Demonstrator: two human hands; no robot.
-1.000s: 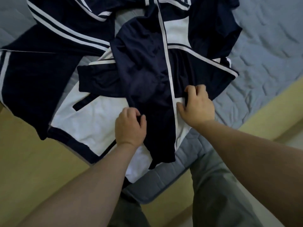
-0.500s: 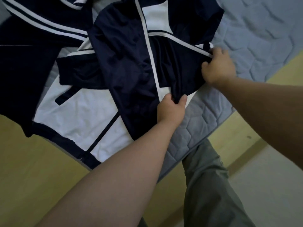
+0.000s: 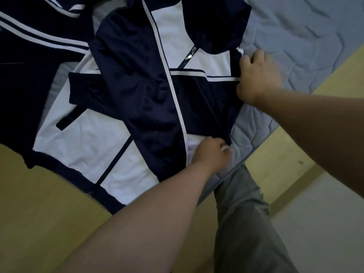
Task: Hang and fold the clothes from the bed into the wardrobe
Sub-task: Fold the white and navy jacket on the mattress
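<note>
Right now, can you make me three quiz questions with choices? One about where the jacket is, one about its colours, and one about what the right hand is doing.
1. Where does the jacket lie?
A. on the bed
B. on the floor
C. in a wardrobe

2. What colours is the jacket?
A. red and black
B. navy and white
C. green and yellow

3. What is the right hand doing?
A. holding a hanger
B. waving in the air
C. gripping the jacket's edge

Answers:
1 A: it is spread over the quilted bed.
2 B: dark navy and white panels show.
3 C: its fingers curl on the jacket's side edge.
</note>
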